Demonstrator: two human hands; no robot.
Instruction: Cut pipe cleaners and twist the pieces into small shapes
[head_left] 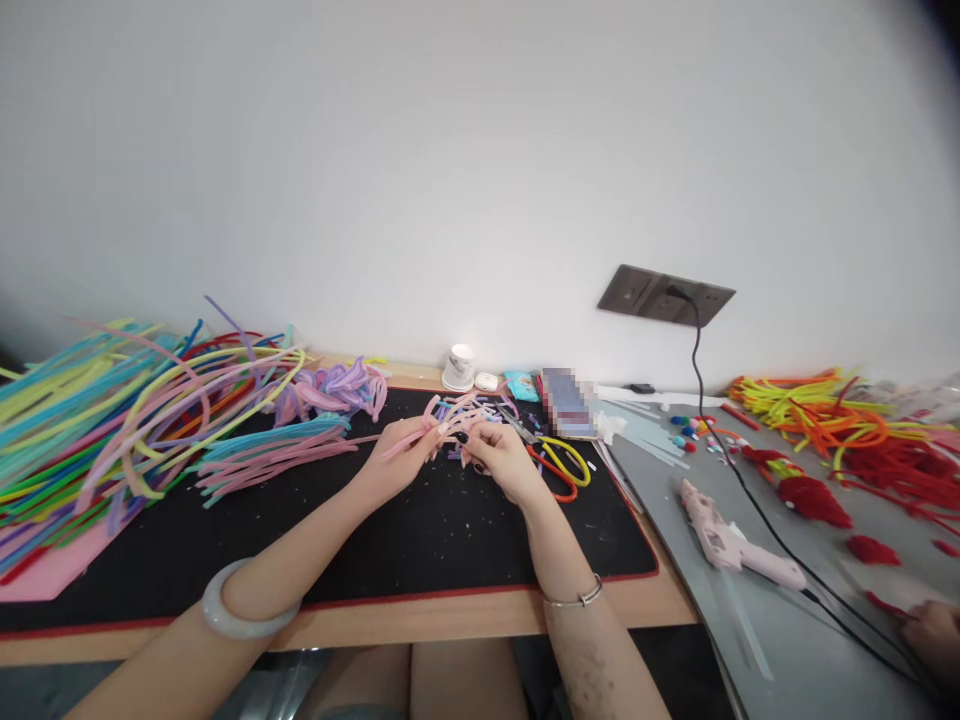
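Note:
My left hand (405, 453) pinches pink pipe cleaners (409, 440) above the black mat (450, 550). Close beside it, my right hand (495, 455) has its fingertips closed on the same pink pieces. Just behind both hands lies a loose heap of short pink and purple pipe cleaner pieces (487, 408), partly covered by the fingers. Scissors with red and yellow handles (566, 462) rest right of my right hand. Pink and blue pipe cleaners (277, 455) lie in a bundle to the left of my left hand.
A large multicoloured pipe cleaner pile (150, 420) covers the left. Behind stand a paper cup (459, 367) and a phone (570, 403). On the grey table to the right lies a pink glue gun (739, 550) with its cord plugged in. Another person's hand (934, 635) shows at far right.

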